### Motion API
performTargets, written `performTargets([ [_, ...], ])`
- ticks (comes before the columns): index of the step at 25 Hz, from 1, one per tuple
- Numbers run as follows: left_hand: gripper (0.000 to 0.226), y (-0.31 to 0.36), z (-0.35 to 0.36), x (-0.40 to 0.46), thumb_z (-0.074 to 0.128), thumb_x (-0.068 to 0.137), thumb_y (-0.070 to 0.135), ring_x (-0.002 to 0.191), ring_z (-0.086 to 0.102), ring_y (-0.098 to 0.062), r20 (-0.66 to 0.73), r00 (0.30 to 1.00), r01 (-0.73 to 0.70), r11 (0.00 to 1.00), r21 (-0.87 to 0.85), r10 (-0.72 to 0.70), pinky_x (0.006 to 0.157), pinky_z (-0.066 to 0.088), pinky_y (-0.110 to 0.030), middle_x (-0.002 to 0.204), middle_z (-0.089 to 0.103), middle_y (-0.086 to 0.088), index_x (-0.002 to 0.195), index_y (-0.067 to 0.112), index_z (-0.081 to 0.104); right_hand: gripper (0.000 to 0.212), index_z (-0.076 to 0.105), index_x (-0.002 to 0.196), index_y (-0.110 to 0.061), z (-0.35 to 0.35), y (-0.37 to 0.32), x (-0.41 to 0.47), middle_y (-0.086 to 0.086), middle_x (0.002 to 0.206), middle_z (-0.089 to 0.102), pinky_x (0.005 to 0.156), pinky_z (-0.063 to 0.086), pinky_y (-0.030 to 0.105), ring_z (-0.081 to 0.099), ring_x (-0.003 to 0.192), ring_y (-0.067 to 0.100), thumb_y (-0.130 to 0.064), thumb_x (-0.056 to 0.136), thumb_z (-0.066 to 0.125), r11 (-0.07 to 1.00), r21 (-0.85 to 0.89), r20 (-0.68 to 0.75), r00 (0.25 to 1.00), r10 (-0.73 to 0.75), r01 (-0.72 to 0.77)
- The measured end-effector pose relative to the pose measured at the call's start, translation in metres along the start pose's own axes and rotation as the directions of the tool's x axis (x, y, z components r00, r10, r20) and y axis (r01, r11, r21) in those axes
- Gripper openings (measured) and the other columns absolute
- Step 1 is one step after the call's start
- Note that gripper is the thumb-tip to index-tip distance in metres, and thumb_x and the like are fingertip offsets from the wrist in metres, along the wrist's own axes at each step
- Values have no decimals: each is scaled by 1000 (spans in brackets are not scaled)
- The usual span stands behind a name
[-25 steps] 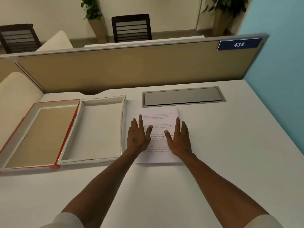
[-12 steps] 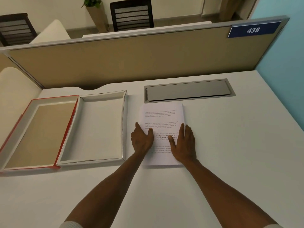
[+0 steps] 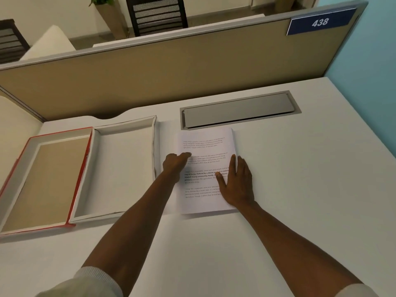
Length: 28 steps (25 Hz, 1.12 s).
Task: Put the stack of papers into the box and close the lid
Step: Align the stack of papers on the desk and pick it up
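A stack of printed white papers (image 3: 205,144) lies flat on the white desk (image 3: 300,189), just right of the box. The open white box (image 3: 124,163) holds nothing. Its red-edged lid (image 3: 49,179) lies inside-up, touching the box's left side. My left hand (image 3: 174,166) is at the stack's left edge, thumb on top and fingers curled at the edge, pinching it. My right hand (image 3: 237,183) rests flat on the stack's right edge, fingers spread and thumb on the text.
A grey cable-tray cover (image 3: 237,111) is set into the desk just behind the papers. A tan partition (image 3: 171,78) with a blue 438 plate (image 3: 320,22) closes the desk's far side. A light blue wall (image 3: 368,82) runs along the right.
Both hands slid from the middle of the sheet out to its side edges. My left hand went from flat to curled around the left edge. The view has dipped closer to the desk.
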<state>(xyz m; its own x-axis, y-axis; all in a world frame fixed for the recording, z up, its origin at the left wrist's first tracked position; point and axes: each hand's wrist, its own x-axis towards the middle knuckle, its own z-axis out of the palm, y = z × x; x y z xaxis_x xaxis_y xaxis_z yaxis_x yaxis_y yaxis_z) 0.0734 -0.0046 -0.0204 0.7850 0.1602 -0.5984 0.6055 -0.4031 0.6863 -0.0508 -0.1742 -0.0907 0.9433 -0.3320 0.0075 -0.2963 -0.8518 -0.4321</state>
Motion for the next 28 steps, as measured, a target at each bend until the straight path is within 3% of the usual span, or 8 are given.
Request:
performTargets([
  [5, 72, -1, 9, -8, 75, 86, 44, 121, 56, -33, -37, 998, -45, 991, 125, 50, 101, 52, -49, 140, 54, -11, 142, 14, 42, 86, 10, 157, -13, -1, -1, 1, 16, 164, 18, 121, 21, 47, 20, 149, 35, -65, 94, 33, 1000, -18, 14, 1000, 17, -17],
  [9, 67, -1, 9, -16, 76, 85, 41, 103, 58, -25, -4, 989, -147, 987, 70, 148, 84, 51, -41, 137, 58, -6, 139, 22, 41, 85, 9, 157, -12, -2, -1, 0, 16, 164, 17, 121, 20, 47, 19, 150, 35, -64, 94, 34, 1000, -16, 11, 1000, 10, -9],
  [14, 68, -15, -3, -27, 71, 74, 58, 94, 71, -23, 138, 921, -369, 929, 12, 364, 86, 62, -46, 127, 65, -3, 131, 38, 40, 85, 12, 157, -10, -2, 0, 0, 19, 162, 20, 120, 22, 47, 22, 148, 36, -63, 95, 35, 1000, 5, -8, 1000, 12, -12],
  [19, 69, -16, 0, -26, 73, 87, 42, 102, 70, -30, 113, 946, -280, 941, -191, 304, 92, 58, -54, 136, 61, -13, 144, 36, 35, 85, 13, 157, -10, 0, 0, 0, 18, 162, 20, 119, 22, 47, 23, 148, 36, -64, 94, 35, 1000, 10, -10, 1000, 16, -16],
  [22, 83, -4, -6, -11, 72, 91, 38, 135, 48, -38, 103, 985, -112, 964, -240, 140, 109, 42, -61, 158, 38, -12, 157, 32, 20, 85, 13, 157, -11, 1, 0, 1, 17, 163, 20, 119, 22, 46, 22, 148, 36, -64, 94, 34, 1000, 10, -7, 1000, 18, -18],
  [25, 67, 13, -15, -1, 70, 90, 43, 128, 53, -38, 248, 969, 46, 986, -159, -6, 106, 47, -55, 148, 51, -13, 148, 21, 42, 85, 14, 157, -11, 1, 1, 1, 17, 163, 20, 119, 22, 47, 22, 149, 36, -65, 94, 33, 1000, 24, -16, 1000, 6, -6],
  [28, 52, 24, -15, 0, 68, 92, 40, 120, 62, -39, 336, 942, 37, 992, -118, 5, 105, 49, -59, 136, 62, -15, 139, 24, 51, 85, 15, 157, -13, 1, 1, 2, 15, 163, 22, 119, 21, 48, 22, 149, 36, -66, 93, 33, 1000, 18, -24, 1000, -8, 9],
])
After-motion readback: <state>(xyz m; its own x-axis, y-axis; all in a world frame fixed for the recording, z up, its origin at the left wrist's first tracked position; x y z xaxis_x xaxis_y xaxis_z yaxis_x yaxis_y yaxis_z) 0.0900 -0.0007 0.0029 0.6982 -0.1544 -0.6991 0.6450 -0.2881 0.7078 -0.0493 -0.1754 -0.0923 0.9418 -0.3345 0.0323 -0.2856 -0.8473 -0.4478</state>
